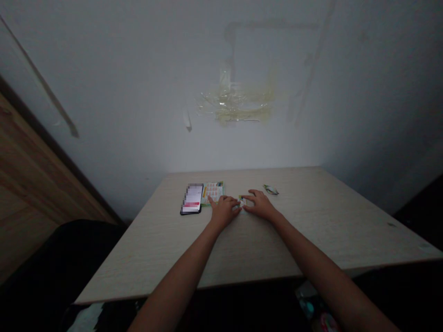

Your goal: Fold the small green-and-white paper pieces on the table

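A small printed card or packet (pixel 242 201), white with green and yellow, lies between my hands on the table. My left hand (pixel 224 211) has its fingertips and thumb closed at the card's left edge, its little finger stuck out to the side. On the right edge, my right hand (pixel 260 204) has its thumb and curved fingers around the card. Much of the card is hidden by the fingers. Just left of my left hand is a printed sheet or booklet (pixel 213 190) with rows of red pictures. A phone (pixel 192 199) with a lit, partly blurred screen lies against it.
A small crumpled wrapper (pixel 270 189) lies beyond my right hand. The pale wooden table (pixel 311 230) meets a wall (pixel 138 115) with peeling tape (pixel 242 108). A wooden panel (pixel 27 170) leans at the left. Items sit in shadow below the table's front edge.
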A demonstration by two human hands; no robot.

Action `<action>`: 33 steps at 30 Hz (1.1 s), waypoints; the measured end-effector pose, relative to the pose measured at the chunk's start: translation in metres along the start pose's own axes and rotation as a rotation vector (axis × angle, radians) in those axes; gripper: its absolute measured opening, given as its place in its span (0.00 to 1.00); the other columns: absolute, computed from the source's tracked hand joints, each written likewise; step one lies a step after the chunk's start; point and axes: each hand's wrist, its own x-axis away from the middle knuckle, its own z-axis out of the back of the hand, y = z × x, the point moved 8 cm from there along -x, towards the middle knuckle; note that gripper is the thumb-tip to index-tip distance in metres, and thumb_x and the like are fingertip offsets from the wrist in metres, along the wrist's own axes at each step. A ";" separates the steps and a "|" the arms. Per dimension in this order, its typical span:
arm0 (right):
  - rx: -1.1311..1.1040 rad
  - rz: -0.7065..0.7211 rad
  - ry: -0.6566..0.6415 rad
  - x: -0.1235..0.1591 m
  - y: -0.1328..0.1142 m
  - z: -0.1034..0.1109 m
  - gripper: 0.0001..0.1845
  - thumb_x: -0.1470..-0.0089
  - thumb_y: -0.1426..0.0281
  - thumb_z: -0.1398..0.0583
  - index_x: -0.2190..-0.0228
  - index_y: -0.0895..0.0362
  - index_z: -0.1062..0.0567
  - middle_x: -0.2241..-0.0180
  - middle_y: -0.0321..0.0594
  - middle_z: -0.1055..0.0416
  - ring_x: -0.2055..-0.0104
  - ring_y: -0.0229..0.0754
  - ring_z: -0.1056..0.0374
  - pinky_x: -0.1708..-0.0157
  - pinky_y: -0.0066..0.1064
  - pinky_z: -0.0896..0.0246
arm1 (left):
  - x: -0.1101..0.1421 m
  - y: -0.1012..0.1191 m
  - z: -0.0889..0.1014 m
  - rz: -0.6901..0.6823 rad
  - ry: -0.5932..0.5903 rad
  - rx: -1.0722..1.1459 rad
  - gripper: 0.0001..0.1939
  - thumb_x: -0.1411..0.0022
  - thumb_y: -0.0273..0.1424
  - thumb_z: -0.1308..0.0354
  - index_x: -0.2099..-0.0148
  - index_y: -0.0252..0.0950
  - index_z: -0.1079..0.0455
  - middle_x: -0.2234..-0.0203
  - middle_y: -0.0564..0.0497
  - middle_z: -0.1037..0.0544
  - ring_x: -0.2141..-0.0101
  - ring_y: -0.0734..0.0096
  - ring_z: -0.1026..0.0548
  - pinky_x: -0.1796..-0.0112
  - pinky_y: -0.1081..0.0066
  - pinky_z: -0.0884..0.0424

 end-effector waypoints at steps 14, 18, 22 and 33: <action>-0.007 0.083 0.005 0.005 0.000 -0.003 0.36 0.51 0.50 0.35 0.43 0.51 0.28 0.38 0.52 0.40 0.37 0.57 0.45 0.39 0.47 0.49 | -0.001 -0.001 -0.001 0.011 -0.006 0.004 0.12 0.35 0.44 0.44 0.51 0.57 0.24 0.50 0.55 0.22 0.45 0.53 0.34 0.45 0.22 0.74; -0.014 0.078 -0.003 0.007 -0.001 -0.004 0.38 0.52 0.50 0.35 0.43 0.53 0.29 0.38 0.54 0.41 0.36 0.57 0.45 0.38 0.47 0.49 | -0.002 -0.001 -0.002 0.001 0.000 -0.005 0.12 0.36 0.44 0.43 0.51 0.58 0.24 0.50 0.55 0.22 0.45 0.52 0.34 0.46 0.22 0.74; -0.022 0.069 -0.015 0.009 -0.003 -0.003 0.40 0.53 0.50 0.34 0.42 0.53 0.30 0.37 0.54 0.42 0.36 0.57 0.46 0.38 0.47 0.50 | -0.002 -0.004 -0.001 -0.005 0.022 0.014 0.11 0.36 0.44 0.42 0.52 0.59 0.24 0.50 0.57 0.22 0.43 0.49 0.37 0.46 0.22 0.74; -0.056 0.068 0.017 0.011 -0.002 -0.003 0.43 0.56 0.49 0.32 0.42 0.55 0.31 0.38 0.55 0.41 0.36 0.58 0.46 0.38 0.49 0.49 | 0.000 -0.005 -0.001 -0.003 0.051 0.005 0.12 0.37 0.45 0.42 0.52 0.61 0.25 0.47 0.58 0.24 0.41 0.47 0.39 0.47 0.21 0.76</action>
